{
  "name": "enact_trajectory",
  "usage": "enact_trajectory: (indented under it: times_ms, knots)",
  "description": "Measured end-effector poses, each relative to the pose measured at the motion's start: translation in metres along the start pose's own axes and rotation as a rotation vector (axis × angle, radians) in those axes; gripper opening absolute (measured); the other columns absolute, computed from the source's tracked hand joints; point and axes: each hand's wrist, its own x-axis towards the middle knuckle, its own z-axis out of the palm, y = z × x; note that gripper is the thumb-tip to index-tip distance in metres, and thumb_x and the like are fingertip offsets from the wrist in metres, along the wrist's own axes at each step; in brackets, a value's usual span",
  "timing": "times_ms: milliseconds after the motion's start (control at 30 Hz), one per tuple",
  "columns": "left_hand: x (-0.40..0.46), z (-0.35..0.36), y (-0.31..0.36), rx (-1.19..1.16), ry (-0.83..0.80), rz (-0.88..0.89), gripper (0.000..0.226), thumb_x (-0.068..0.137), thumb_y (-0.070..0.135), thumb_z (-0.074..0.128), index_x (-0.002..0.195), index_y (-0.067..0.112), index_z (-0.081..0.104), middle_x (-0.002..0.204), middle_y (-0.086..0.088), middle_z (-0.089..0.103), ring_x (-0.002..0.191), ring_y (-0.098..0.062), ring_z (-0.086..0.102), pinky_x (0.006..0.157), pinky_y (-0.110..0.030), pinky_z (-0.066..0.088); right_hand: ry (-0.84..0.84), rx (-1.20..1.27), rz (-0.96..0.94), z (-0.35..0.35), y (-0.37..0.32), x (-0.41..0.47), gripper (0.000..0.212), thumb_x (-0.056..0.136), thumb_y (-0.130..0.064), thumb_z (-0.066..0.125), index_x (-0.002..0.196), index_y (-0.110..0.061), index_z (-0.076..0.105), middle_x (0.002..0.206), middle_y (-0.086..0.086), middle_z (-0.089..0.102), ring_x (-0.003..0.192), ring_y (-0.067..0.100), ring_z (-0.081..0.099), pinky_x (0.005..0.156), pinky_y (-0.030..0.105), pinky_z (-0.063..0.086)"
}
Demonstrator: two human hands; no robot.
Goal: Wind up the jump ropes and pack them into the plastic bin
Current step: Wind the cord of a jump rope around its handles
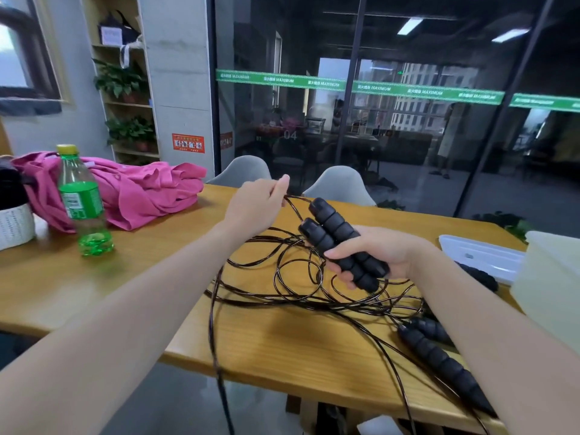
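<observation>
The right hand [373,255] grips two black handles [339,243] side by side, fingers curled round them so both ends of one rope stay together as an anchor for winding. The left hand [257,205], held beyond the handles and apart from the right, pinches a strand of the cord [282,277] and lifts it off the counter [282,346], apparently drawing out slack to lay the next turn. Most of the cord lies in loose, overlapping loops on the counter below and nearer than the handles, with one strand hanging over the near edge, so the winding is judged barely begun. A second pair of handles [439,359] lies on the counter nearer than the held pair, under the right forearm, waiting its turn. The bin [552,277] stands to the right of the handles, within easy reach for packing; what looks like its lid [483,255] lies flat beside it, though the view there is partial. Left of the handles stand a green bottle [83,202] and pink cloth [135,189], clear of the work.
</observation>
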Motion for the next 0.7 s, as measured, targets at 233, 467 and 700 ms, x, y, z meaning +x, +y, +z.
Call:
enact_trajectory:
  times_ms: [233,467,700]
  knots:
    - [0.001,-0.005,0.033,-0.337,-0.179,0.116,0.046,0.112,0.039,0.032,0.098,0.009,0.065,0.084,-0.003,0.061,0.079,-0.007,0.057,0.075,-0.024,0.045,-0.004,0.223,-0.086,-0.003,-0.008,-0.008,0.048,0.089,-0.001,0.064,0.136,0.003,0.054,0.092,0.013,0.063,0.073,0.021,0.06,0.069,0.032,0.057]
    - [0.011,-0.01,0.056,-0.267,-0.143,0.17,0.05,0.113,0.035,0.031,0.093,-0.004,0.055,0.092,-0.023,0.062,0.086,-0.029,0.057,0.085,-0.051,0.047,-0.037,0.255,-0.153,-0.001,0.0,-0.017,0.053,0.087,0.001,0.06,0.138,0.007,0.05,0.118,0.03,0.066,0.089,0.029,0.067,0.085,0.041,0.059]
    - [0.01,-0.003,0.062,-0.287,-0.061,0.148,0.064,0.112,0.039,0.032,0.075,-0.01,0.052,0.064,-0.009,0.049,0.068,-0.028,0.052,0.067,-0.038,0.042,-0.198,0.357,-0.166,0.01,0.006,-0.025,0.055,0.094,0.001,0.053,0.148,-0.002,0.046,0.097,0.016,0.057,0.08,0.025,0.059,0.077,0.043,0.056]
